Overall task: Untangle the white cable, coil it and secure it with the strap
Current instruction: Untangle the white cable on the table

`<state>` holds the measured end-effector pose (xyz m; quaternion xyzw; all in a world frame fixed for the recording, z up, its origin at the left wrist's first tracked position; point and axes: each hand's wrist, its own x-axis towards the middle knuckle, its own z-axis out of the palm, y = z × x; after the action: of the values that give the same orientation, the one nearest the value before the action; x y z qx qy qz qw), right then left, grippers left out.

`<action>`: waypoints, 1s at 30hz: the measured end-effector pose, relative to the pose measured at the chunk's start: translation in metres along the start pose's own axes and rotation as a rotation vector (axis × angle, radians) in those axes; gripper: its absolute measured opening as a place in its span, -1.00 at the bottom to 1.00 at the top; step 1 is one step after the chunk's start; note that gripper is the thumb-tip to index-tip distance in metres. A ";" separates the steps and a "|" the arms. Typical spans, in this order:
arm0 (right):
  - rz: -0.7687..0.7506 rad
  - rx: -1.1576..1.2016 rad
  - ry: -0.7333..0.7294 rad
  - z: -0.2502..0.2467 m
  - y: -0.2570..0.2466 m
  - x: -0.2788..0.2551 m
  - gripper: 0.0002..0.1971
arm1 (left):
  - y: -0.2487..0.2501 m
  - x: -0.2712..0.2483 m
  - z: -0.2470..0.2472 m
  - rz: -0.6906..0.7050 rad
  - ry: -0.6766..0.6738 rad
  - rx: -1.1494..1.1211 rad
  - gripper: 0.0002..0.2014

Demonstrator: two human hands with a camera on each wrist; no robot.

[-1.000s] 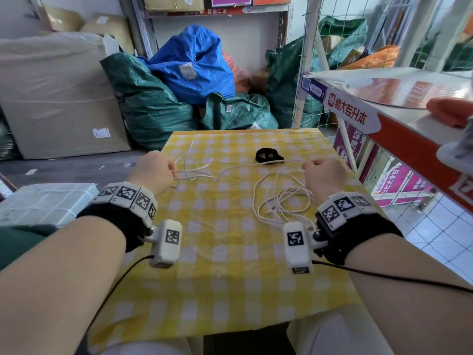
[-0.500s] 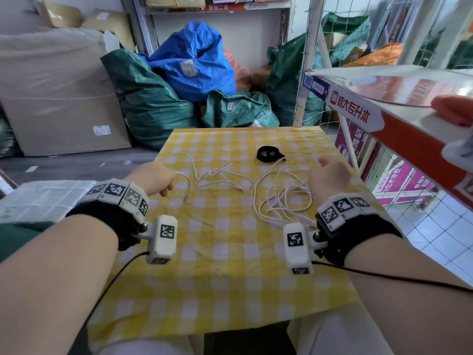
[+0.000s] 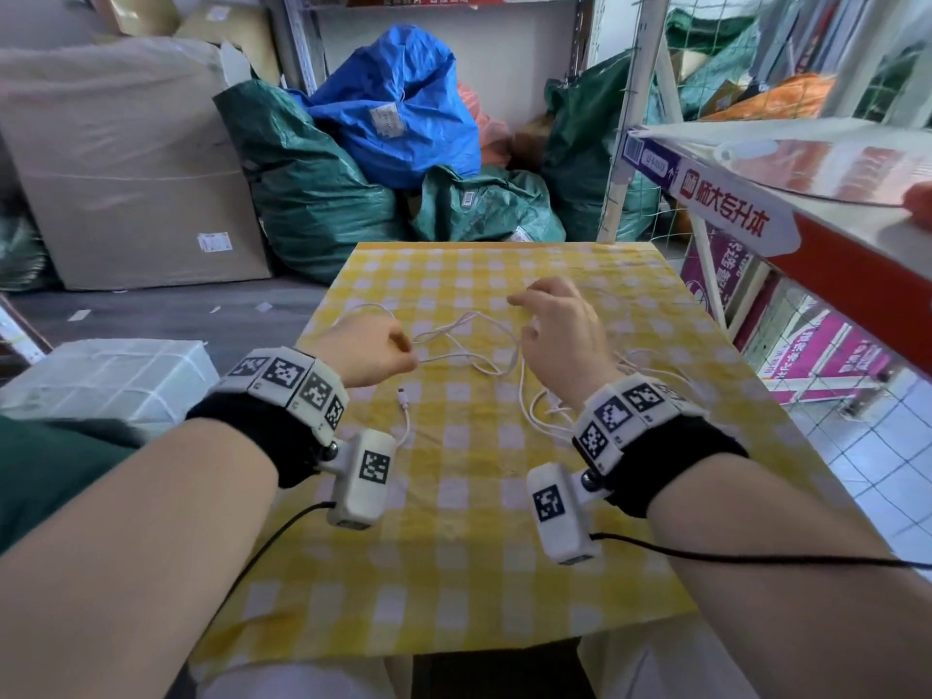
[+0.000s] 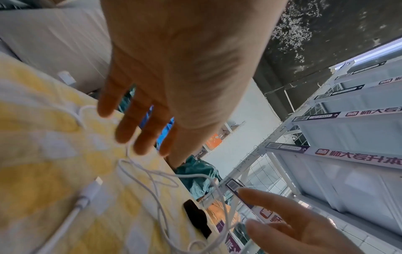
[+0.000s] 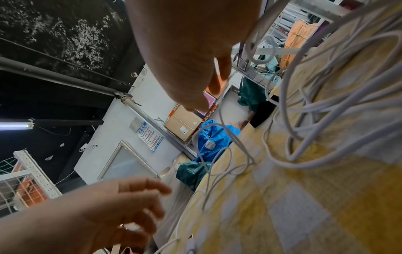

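Thin, limp, near-weightless white cable sprawled in loose crossing loops on the yellow checked tablecloth, between both hands. Probably springy and quick to slide. Best pinched lightly just behind the plug.

Left hand hovering above, fingers nearly straight, gripping nothing. Right hand likewise spread (strand close by the fingertips, contact unclear). Black strap just beyond.

No container on the table. Blue sack and cardboard box behind, contents hidden.
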<state>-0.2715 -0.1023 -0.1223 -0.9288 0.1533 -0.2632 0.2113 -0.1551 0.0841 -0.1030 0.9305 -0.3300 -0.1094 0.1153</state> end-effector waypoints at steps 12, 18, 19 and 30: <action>0.027 0.107 -0.268 0.009 0.017 -0.001 -0.80 | 0.048 0.019 0.026 0.256 0.061 -0.168 -0.39; 0.002 0.085 -0.155 0.003 0.019 -0.002 -0.89 | 0.045 0.017 0.020 0.252 0.043 -0.181 -0.80; 0.027 0.047 -0.114 0.000 0.022 -0.002 -0.97 | 0.039 0.017 0.017 0.244 0.051 -0.206 -0.71; 0.286 -0.019 0.052 -0.014 0.050 0.000 -0.74 | -0.029 0.007 -0.004 -0.118 0.120 0.375 -0.60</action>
<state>-0.2881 -0.1497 -0.1357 -0.8923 0.2918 -0.2531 0.2337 -0.1314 0.1021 -0.1081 0.9583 -0.2819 0.0033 -0.0472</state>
